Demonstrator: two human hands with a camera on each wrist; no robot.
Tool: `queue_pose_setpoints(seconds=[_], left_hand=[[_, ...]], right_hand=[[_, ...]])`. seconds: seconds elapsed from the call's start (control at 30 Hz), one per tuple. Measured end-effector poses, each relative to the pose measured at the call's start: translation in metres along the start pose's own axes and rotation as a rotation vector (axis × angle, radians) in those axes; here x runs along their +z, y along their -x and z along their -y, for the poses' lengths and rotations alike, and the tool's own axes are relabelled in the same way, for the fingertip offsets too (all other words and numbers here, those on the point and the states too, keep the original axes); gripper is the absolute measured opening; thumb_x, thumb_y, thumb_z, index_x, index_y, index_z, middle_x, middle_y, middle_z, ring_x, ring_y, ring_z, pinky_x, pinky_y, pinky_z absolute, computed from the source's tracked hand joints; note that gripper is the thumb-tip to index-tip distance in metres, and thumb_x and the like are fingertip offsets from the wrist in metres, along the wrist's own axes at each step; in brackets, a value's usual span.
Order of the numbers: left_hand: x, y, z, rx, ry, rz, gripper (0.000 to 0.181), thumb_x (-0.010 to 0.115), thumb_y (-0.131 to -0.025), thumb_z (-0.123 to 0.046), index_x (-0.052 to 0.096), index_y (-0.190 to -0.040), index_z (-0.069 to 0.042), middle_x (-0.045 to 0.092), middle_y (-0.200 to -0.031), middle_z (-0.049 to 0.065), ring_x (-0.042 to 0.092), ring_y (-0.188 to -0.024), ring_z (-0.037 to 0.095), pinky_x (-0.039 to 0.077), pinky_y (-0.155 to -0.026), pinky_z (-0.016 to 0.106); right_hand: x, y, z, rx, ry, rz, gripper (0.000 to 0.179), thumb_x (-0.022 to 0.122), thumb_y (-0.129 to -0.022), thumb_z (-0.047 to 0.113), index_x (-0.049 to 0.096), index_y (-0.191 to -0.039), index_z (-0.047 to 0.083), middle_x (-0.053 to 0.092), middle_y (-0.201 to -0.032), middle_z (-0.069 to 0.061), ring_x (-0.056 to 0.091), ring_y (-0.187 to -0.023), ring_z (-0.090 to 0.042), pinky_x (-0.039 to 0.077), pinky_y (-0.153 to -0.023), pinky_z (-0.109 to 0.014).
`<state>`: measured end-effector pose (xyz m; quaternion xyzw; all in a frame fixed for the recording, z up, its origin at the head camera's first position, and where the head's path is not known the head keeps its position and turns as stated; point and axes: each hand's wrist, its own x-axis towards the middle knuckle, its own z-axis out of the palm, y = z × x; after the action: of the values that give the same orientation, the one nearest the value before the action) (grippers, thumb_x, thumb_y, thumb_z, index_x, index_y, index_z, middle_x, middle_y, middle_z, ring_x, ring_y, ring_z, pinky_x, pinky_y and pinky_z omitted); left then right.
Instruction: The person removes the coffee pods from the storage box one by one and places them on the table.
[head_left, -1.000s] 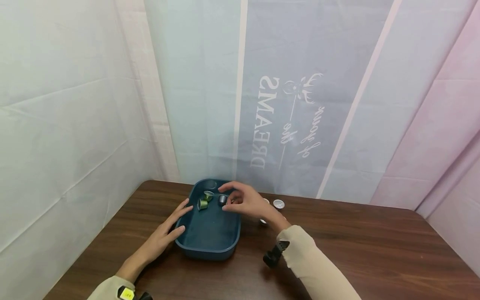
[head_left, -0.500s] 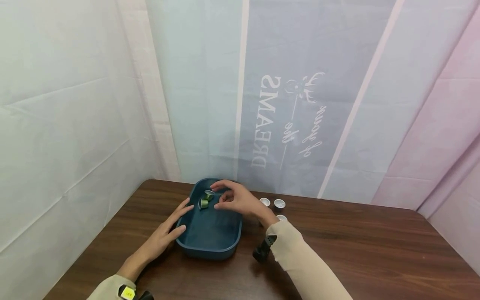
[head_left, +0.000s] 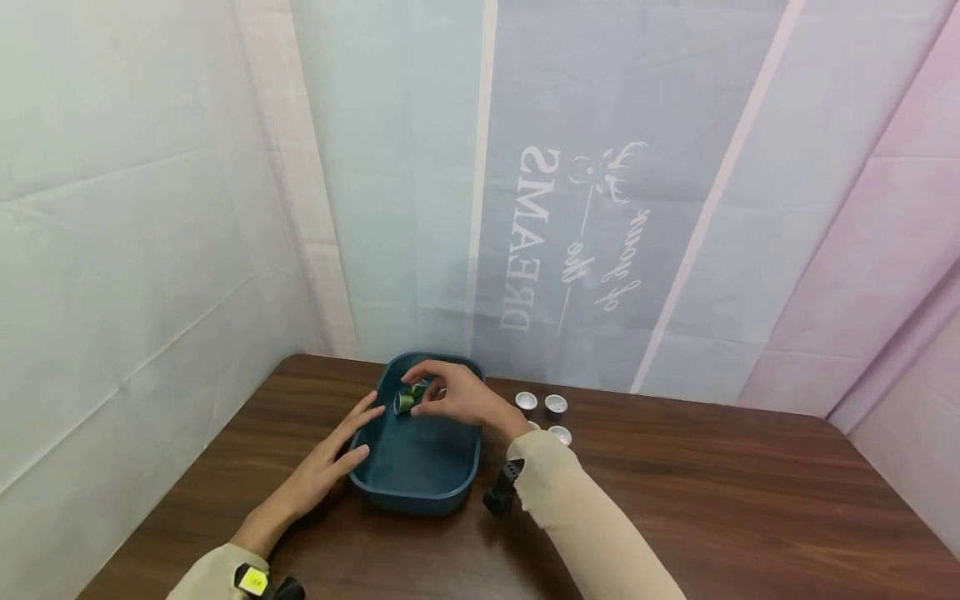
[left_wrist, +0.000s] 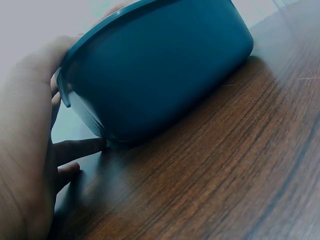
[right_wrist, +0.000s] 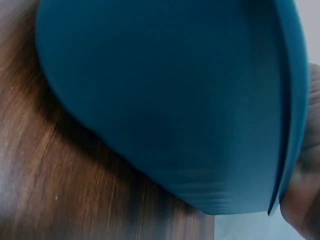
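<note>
A dark blue rectangular plastic bin stands on the table. My left hand rests along its left side with the fingers straight, fingertips over the rim; in the left wrist view a finger reaches the base. My right hand is over the bin's far part, index finger and thumb arched apart around two green coffee capsules. The nearer green capsule lies on its side; the other green capsule is partly covered by the fingers. In the right wrist view the bin's wall hides most of that hand.
Several coffee capsules with pale tops, among them a far capsule and a nearer capsule, stand on the brown wooden table right of the bin, near the right forearm. A printed curtain hangs close behind the table's back edge.
My right hand has moved left inside the bin, from beside a dark capsule to the green ones; that dark capsule is now hidden. The left hand stays on the rim.
</note>
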<state>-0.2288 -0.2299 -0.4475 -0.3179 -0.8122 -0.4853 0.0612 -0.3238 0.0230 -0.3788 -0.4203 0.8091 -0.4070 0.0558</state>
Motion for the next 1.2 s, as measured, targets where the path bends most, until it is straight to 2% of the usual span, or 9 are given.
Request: queue_pose_setpoints(seconds=[0.23, 0.47, 0.73, 0.93, 1.2], left_hand=[[0.000, 0.000, -0.001, -0.008, -0.005, -0.006, 0.053, 0.042, -0.100, -0.004, 0.029, -0.151, -0.013, 0.009, -0.160, 0.006, 0.013, -0.142, 0.036, 0.018, -0.097, 0.072], [0.000, -0.002, -0.001, -0.002, 0.004, -0.001, 0.056, 0.042, -0.100, -0.004, 0.029, -0.151, -0.022, 0.008, -0.160, 0.005, 0.012, -0.142, 0.037, 0.018, -0.098, 0.071], [0.000, -0.001, -0.002, 0.016, 0.013, -0.013, 0.053, 0.042, -0.099, -0.001, 0.030, -0.150, -0.011, 0.009, -0.159, 0.007, 0.010, -0.141, 0.040, 0.015, -0.095, 0.075], [0.000, -0.001, -0.004, 0.015, 0.017, -0.017, 0.055, 0.043, -0.098, -0.001, 0.031, -0.150, -0.013, 0.010, -0.159, 0.006, 0.011, -0.141, 0.039, 0.016, -0.096, 0.073], [-0.002, -0.002, -0.003, 0.006, 0.018, -0.014, 0.053, 0.043, -0.099, -0.002, 0.031, -0.150, -0.011, 0.010, -0.159, 0.006, 0.011, -0.141, 0.039, 0.016, -0.096, 0.074]], right_hand=[[0.005, -0.010, -0.002, 0.014, 0.037, 0.016, 0.041, 0.074, -0.086, 0.017, 0.061, -0.124, 0.011, 0.060, -0.120, -0.010, 0.063, -0.078, -0.007, 0.052, -0.068, -0.023], [0.008, -0.019, -0.005, 0.047, 0.111, 0.043, 0.042, 0.075, -0.084, 0.017, 0.062, -0.124, 0.012, 0.059, -0.123, -0.009, 0.062, -0.082, -0.008, 0.050, -0.070, -0.021], [0.010, -0.023, -0.002, 0.032, 0.261, 0.165, 0.048, 0.075, -0.084, 0.015, 0.058, -0.129, 0.016, 0.056, -0.124, -0.006, 0.060, -0.085, -0.005, 0.048, -0.074, -0.020], [0.011, -0.025, -0.004, 0.063, 0.281, 0.199, 0.051, 0.075, -0.084, 0.014, 0.056, -0.131, 0.018, 0.056, -0.126, -0.004, 0.060, -0.085, -0.002, 0.049, -0.072, -0.020], [0.011, -0.027, -0.007, 0.075, 0.261, 0.219, 0.049, 0.074, -0.085, 0.011, 0.057, -0.131, 0.017, 0.059, -0.125, -0.001, 0.061, -0.086, -0.003, 0.049, -0.071, -0.019]])
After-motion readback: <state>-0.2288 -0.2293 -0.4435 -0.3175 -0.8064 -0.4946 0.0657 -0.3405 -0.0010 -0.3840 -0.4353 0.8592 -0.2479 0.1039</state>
